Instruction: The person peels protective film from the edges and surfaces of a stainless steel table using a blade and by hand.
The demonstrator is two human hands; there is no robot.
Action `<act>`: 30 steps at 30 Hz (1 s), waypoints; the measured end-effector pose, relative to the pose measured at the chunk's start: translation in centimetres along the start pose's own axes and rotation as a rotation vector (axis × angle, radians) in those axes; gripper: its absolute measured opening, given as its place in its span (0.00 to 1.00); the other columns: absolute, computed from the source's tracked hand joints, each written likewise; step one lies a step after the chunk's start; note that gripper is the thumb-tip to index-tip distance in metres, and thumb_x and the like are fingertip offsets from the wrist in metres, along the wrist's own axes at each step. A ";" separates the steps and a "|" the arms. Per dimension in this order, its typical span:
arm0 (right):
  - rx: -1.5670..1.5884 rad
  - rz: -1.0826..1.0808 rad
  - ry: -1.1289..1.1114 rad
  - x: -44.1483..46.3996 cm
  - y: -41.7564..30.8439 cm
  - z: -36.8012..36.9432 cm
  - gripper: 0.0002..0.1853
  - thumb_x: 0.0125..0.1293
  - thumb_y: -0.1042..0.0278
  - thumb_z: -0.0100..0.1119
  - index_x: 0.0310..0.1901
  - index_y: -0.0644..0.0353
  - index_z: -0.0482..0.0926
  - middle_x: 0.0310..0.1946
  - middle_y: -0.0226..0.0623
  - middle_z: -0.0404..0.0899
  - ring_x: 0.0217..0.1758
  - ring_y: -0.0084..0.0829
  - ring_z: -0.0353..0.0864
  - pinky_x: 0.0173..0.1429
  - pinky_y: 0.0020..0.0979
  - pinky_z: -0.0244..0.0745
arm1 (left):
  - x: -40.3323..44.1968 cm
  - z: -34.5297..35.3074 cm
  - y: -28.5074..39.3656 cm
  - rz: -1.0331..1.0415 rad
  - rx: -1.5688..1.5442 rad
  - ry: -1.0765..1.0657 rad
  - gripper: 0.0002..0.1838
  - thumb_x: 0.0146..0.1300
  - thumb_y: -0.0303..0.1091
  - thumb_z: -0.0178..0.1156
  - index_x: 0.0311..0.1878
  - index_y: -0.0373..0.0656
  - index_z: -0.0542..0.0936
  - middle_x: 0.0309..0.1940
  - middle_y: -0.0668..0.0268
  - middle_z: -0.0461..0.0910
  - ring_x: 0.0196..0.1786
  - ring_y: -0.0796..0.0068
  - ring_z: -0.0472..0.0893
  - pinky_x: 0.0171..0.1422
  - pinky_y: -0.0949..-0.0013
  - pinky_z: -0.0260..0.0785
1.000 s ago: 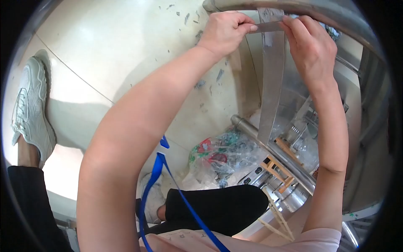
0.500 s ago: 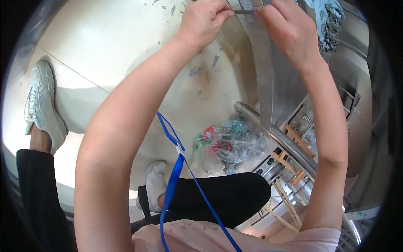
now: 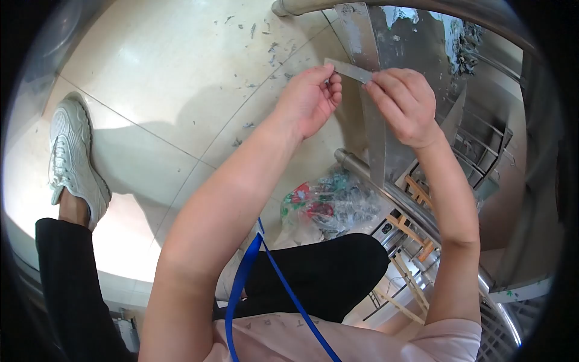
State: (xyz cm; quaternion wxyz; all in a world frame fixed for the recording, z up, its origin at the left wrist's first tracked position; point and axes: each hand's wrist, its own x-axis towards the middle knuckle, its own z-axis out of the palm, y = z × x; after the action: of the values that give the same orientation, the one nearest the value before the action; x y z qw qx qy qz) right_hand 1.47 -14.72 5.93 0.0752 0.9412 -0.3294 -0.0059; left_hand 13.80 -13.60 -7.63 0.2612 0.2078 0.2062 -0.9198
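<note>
A thin, flat grey metal strip (image 3: 351,70), like a scraper blade, spans the gap between my two hands. My right hand (image 3: 405,104) pinches its right end with the fingertips. At the other end, the thumb and curled fingers of my left hand (image 3: 312,101) close on the lower edge near the corner. Behind the strip runs a steel edge (image 3: 373,136) of a metal surface (image 3: 401,51), which carries patches of pale blue-grey residue. A crumpled clump of the same residue (image 3: 469,49) sits at the upper right.
Grey scraps (image 3: 272,51) are scattered over the tiled floor (image 3: 175,90). A clear plastic bag (image 3: 338,205) with red and green print lies below the steel edge. Metal tubes (image 3: 356,163) and wooden-handled items (image 3: 416,232) are at the right. My shoe (image 3: 72,151) is at left.
Both hands have come down and nearer with the strip, whose flat face now shows more. The view has shifted, so more of the metal surface and the tube at the top appear.
</note>
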 end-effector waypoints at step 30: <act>0.576 1.897 0.501 4.1 -6.9 8.1 0.16 0.59 0.66 0.50 0.17 0.68 0.74 0.13 0.40 0.76 0.17 0.29 0.75 0.26 0.30 0.69 | 2.8 0.2 0.5 0.046 -0.028 0.026 0.06 0.62 0.30 0.48 0.32 0.38 0.67 0.23 0.64 0.71 0.20 0.77 0.69 0.21 0.75 0.62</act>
State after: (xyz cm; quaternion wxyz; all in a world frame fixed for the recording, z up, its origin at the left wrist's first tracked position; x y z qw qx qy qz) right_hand 8.48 -13.02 -2.98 -0.1134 0.2492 -0.9025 0.3323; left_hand 11.90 -15.16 -8.98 0.2825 0.2209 0.2176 -0.9078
